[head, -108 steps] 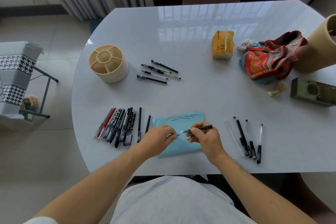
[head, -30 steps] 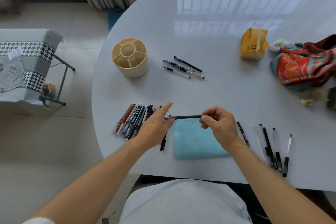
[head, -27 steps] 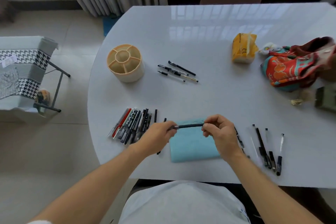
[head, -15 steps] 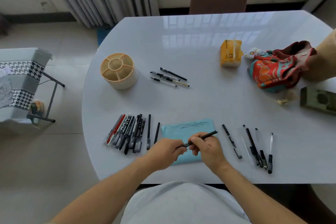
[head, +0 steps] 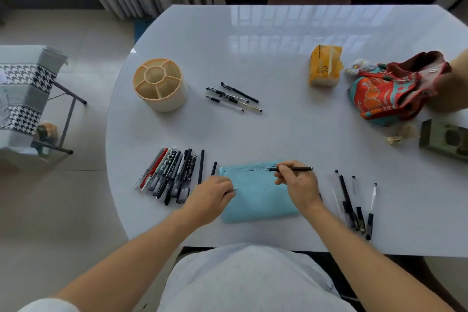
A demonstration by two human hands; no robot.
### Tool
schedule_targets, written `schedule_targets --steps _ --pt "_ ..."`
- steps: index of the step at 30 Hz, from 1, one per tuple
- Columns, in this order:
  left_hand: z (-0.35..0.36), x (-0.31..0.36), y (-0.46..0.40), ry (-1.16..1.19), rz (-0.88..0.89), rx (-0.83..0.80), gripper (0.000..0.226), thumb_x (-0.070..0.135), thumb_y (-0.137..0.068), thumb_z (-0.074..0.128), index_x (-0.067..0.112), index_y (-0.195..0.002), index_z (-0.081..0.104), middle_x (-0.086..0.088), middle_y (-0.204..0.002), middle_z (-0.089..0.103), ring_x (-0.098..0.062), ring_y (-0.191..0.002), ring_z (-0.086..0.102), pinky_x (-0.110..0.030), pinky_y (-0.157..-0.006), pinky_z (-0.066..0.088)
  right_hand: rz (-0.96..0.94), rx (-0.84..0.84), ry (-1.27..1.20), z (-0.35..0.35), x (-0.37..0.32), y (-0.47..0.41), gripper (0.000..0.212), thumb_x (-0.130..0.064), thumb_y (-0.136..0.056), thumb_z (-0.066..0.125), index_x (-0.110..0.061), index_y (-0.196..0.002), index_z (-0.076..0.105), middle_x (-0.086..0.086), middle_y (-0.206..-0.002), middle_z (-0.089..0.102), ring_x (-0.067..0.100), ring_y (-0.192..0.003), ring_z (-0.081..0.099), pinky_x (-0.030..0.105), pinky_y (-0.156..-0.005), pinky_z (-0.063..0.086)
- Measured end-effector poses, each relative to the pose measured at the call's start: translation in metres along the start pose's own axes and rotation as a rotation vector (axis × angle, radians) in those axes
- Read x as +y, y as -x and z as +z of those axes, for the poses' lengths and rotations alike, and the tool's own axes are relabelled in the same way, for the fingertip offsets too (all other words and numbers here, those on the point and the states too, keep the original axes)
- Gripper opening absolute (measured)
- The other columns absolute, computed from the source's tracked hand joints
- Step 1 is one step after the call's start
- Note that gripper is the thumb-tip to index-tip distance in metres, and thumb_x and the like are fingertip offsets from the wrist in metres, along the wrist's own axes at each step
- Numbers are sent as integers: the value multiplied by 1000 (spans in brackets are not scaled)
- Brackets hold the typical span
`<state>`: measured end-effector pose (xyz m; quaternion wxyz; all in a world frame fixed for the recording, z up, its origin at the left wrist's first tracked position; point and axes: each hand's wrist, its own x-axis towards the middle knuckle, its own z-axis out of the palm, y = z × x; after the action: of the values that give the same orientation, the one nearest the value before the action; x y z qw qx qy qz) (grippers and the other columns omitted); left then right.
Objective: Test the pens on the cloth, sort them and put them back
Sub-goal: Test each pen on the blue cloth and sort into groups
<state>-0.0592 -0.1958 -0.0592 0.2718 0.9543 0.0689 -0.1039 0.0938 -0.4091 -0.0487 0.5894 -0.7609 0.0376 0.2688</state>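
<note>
Head view: right hand [head: 300, 185], pen [head: 291, 169] at cloth [head: 260, 200] far edge.

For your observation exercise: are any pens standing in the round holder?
No, the holder shows only bare compartments; the pens lie flat on the table.
</note>
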Motion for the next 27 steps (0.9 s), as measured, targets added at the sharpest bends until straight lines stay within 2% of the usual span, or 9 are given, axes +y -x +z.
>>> schedule_targets --steps 3,5,9,12,15,19,22,25,27 --pt "12 2 -4 -3 66 31 28 39 -102 48 19 -93 66 7 -120 63 -11 -114 53 -26 -93 45 -68 -12 135 29 4 3 16 -13 -89 66 -26 -81 73 -4 -75 76 16 -60 72 28 -62 56" --pt "16 3 -5 -8 77 38 29 40 -101 48 20 -94 68 6 -124 62 -11 -117 52 -27 -98 45 -113 -47 178 43 6 6 12 -22 -85 65 -30 -81 72 -10 -74 74 14 -62 72 28 -62 56" --pt "17 1 -5 10 87 75 31 41 -100 48 19 -91 68 8 -122 62 -9 -115 53 -25 -96 45 -269 -129 360 56 10 6 11 -29 -84 62 -30 -87 73 -25 -84 74 1 -80 71 25 -75 55" --pt "15 1 -5 14 72 89 35 43 -100 44 19 -91 68 11 -119 62 -7 -114 52 -20 -94 41 -336 -144 463 57 13 4 12 -25 -87 65 -29 -93 75 -21 -91 76 -1 -84 71 30 -79 57" --pt "15 3 -4 20 52 85 38 45 -99 42 19 -92 68 12 -121 61 -6 -115 52 -20 -93 40 -359 -146 500 58 11 2 12 -19 -87 68 -28 -93 75 -19 -88 76 -1 -83 70 30 -79 57" --pt "14 4 -3 35 31 71 35 44 -98 43 21 -90 68 12 -122 61 -5 -116 51 -22 -92 43 -286 -87 474 54 8 -2 7 -21 -84 65 -24 -84 71 -11 -73 71 12 -73 68 36 -74 56" --pt "14 4 -4 32 3 54 27 39 -99 50 20 -91 68 12 -123 61 -5 -117 51 -22 -92 44 -223 -87 411 48 7 -3 11 -15 -85 67 -24 -81 69 -12 -66 68 10 -66 65 33 -69 56" --pt "12 5 -7 33 -22 30 26 39 -100 50 20 -95 68 13 -124 61 -6 -118 52 -26 -94 47 -145 -51 247 41 -1 2 9 -22 -81 62 -28 -78 68 -7 -69 71 14 -62 67 27 -60 54" --pt "8 6 -10 44 -45 13 26 40 -101 49 21 -98 67 13 -123 63 -7 -116 53 -30 -92 50 -92 -52 108 36 -4 6 9 -21 -79 61 -25 -78 69 1 -71 73 21 -64 70 31 -59 56"
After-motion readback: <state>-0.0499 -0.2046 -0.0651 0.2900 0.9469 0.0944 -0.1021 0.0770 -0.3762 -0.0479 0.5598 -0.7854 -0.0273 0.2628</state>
